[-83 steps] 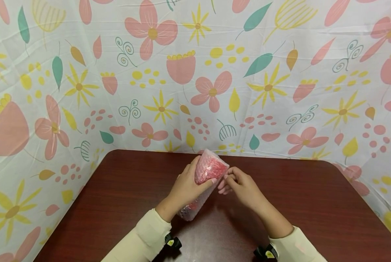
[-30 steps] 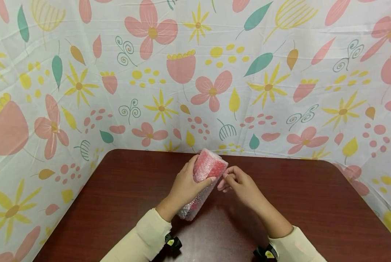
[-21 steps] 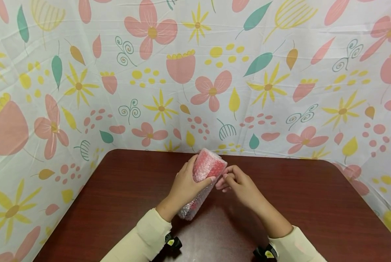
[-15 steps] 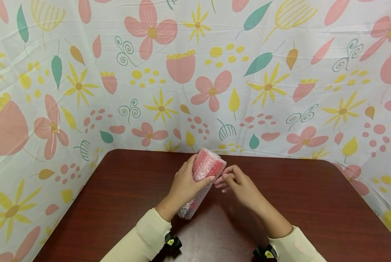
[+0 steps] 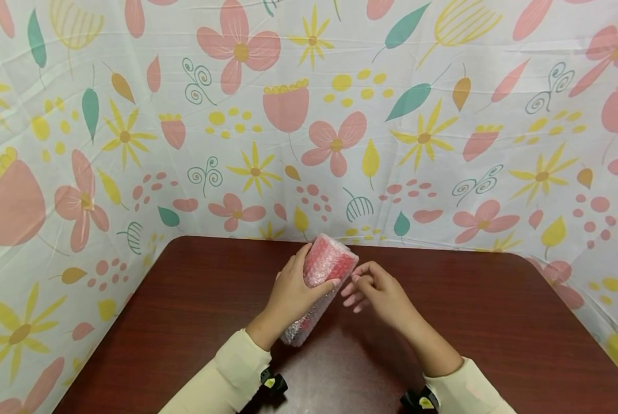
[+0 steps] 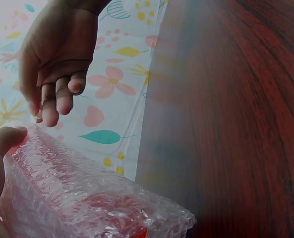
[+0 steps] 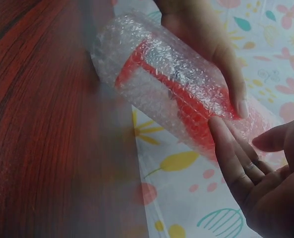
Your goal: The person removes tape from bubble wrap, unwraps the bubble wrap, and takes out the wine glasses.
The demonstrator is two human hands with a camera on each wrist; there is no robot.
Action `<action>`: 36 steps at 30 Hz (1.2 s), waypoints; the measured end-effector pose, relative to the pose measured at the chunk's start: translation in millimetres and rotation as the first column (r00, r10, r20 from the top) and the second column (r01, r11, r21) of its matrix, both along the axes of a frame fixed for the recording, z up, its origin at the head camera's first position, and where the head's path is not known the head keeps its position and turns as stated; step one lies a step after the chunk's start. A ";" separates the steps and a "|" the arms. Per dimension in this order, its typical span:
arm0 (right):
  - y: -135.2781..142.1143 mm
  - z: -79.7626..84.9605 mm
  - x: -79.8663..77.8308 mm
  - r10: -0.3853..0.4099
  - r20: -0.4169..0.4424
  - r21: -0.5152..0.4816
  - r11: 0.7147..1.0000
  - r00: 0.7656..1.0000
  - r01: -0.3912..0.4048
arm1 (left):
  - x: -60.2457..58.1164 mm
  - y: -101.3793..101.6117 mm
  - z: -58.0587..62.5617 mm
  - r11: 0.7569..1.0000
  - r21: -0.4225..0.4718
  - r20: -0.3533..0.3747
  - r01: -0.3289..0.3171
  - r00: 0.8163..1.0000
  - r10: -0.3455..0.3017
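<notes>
A long package in clear bubble wrap point(image 5: 330, 261), with something red and white showing through, leans at a slant over the table. My left hand point(image 5: 288, 293) grips it around its upper half, the thumb lying across the front; its other fingers pass behind the package. Beside the package's upper right edge is my right hand point(image 5: 378, 290), its fingers loosely bent and the lower ones spread. In the right wrist view, those fingertips point(image 7: 216, 124) overlap the wrap while the thumb point(image 7: 268, 140) stands apart from them. What the wrap contains is blurred by the bubbles.
The dark red wooden table point(image 5: 200, 287) has rounded far corners. A white curtain point(image 5: 309, 126) printed with flowers and leaves hangs right behind its back edge and along both sides. Black wrist cameras point(image 5: 274, 382) sit at the cream sleeves point(image 5: 226, 368).
The package has tipped slightly to the left, still in my left hand. My right hand's lower fingers closed in toward the wrap and have now spread a little away from it.
</notes>
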State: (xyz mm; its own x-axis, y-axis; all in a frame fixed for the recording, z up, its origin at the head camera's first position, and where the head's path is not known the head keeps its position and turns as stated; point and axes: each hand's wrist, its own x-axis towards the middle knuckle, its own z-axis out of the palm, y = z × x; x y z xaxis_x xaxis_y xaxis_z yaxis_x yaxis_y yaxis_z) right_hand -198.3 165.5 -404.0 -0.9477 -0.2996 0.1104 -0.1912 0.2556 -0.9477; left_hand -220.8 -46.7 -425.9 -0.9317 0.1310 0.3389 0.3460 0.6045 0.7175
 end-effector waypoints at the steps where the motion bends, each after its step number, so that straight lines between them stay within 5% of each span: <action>1: -0.1 0.1 -0.3 -0.003 0.005 -0.005 1.000 1.000 0.003 | 0.2 0.0 0.1 1.000 -0.001 0.000 0.000 1.000 0.000; 36: -0.7 -4.0 -2.0 -0.045 -0.005 0.043 0.998 0.999 0.046 | 0.8 1.1 -0.4 1.000 0.008 0.018 0.020 1.000 -0.020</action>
